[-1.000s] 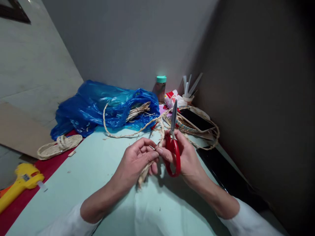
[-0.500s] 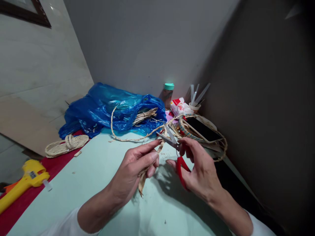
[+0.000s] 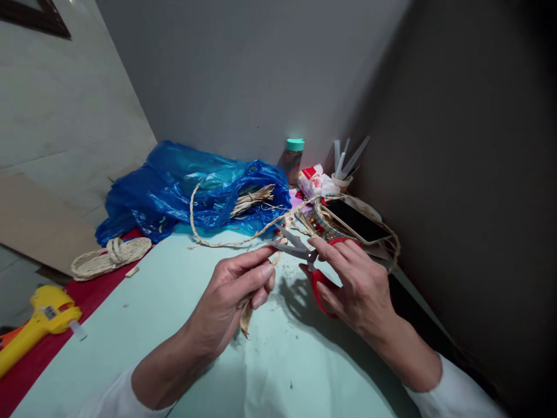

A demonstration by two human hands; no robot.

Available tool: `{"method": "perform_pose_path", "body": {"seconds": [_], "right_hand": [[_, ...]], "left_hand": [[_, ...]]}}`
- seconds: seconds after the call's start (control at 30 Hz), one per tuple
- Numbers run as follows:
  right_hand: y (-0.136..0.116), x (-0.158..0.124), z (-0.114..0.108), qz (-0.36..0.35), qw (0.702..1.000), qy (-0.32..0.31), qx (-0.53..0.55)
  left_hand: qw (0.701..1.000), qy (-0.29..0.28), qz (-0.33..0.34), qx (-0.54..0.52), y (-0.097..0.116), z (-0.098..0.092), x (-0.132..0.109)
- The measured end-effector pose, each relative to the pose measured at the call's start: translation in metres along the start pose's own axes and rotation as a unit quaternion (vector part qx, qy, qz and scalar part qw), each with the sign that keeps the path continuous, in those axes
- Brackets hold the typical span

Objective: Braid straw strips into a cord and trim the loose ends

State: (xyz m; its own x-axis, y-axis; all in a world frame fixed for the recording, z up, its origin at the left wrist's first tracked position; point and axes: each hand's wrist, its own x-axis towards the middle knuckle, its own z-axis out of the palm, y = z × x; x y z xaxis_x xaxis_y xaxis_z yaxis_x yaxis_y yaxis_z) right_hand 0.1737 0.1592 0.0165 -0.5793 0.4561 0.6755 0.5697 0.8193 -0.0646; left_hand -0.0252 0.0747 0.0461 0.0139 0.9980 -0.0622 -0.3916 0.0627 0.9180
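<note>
My left hand point(image 3: 237, 293) pinches a dried fibre strip point(image 3: 245, 320), whose loose tail hangs below the palm and whose upper part passes out beyond the fingertips. Red-handled scissors point(image 3: 319, 284) are in my right hand point(image 3: 359, 284), fingers in the loops. Their blades are parted and lie across the strip, just past my left index fingertip; whether they touch it I cannot tell. Behind the blades a braided cord point(image 3: 226, 244) of the same pale fibre curves across the table and loops round to the right.
A blue plastic bag point(image 3: 187, 186) with a fibre bundle point(image 3: 252, 200) lies at the back. Beyond my right hand are a phone point(image 3: 359, 220), tissue pack point(image 3: 315, 181), jar point(image 3: 292, 159) and cup of glue sticks point(image 3: 342, 181). Leftward lie a woven sole point(image 3: 111, 258) and yellow glue gun point(image 3: 47, 316).
The scissors have turned and shifted slightly left, their blades now across the strip close to my left fingertips. My left hand keeps its pinch. The whole view has shifted a little.
</note>
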Motion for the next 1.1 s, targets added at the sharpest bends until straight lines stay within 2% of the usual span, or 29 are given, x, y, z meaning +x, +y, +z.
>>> {"method": "perform_pose_path", "body": {"seconds": [0.33, 0.43, 0.5, 0.57, 0.63, 0.7, 0.77, 0.83, 0.9, 1.0, 1.1], "right_hand": [[0.000, -0.003, 0.002, -0.002, 0.997, 0.055, -0.045], [0.001, -0.004, 0.005, 0.036, 0.997, 0.056, 0.028], [0.000, -0.001, 0.004, 0.112, 0.985, 0.053, 0.124], [-0.004, 0.005, 0.002, 0.228, 0.940, 0.040, 0.249], [-0.009, 0.011, 0.000, 0.331, 0.860, 0.021, 0.387], [-0.014, 0.017, -0.002, 0.381, 0.780, 0.006, 0.496], [-0.019, 0.020, -0.004, 0.399, 0.732, 0.002, 0.553], [-0.023, 0.021, -0.006, 0.403, 0.704, -0.004, 0.585], [-0.025, 0.020, -0.007, 0.397, 0.689, -0.024, 0.606], [-0.026, 0.018, -0.008, 0.375, 0.692, -0.072, 0.612], [-0.022, 0.013, -0.005, 0.346, 0.693, -0.098, 0.625]], "left_hand": [[0.999, 0.032, 0.001, 0.003, -0.004, -0.001, 0.002], [1.000, 0.028, 0.001, 0.013, -0.006, -0.001, 0.003], [0.999, 0.034, 0.001, 0.029, -0.007, 0.000, 0.003], [0.997, 0.045, 0.006, 0.054, -0.008, 0.001, 0.003], [0.995, 0.053, 0.015, 0.082, -0.009, 0.002, 0.003], [0.992, 0.052, 0.023, 0.112, -0.010, 0.002, 0.003], [0.989, 0.050, 0.027, 0.140, -0.010, 0.003, 0.002], [0.989, 0.037, 0.021, 0.145, -0.010, 0.004, 0.001], [0.993, 0.009, 0.000, 0.115, -0.010, 0.006, 0.001], [0.999, -0.018, -0.037, 0.033, -0.012, 0.007, 0.003], [0.999, 0.004, -0.041, -0.027, -0.014, 0.004, 0.006]]}}
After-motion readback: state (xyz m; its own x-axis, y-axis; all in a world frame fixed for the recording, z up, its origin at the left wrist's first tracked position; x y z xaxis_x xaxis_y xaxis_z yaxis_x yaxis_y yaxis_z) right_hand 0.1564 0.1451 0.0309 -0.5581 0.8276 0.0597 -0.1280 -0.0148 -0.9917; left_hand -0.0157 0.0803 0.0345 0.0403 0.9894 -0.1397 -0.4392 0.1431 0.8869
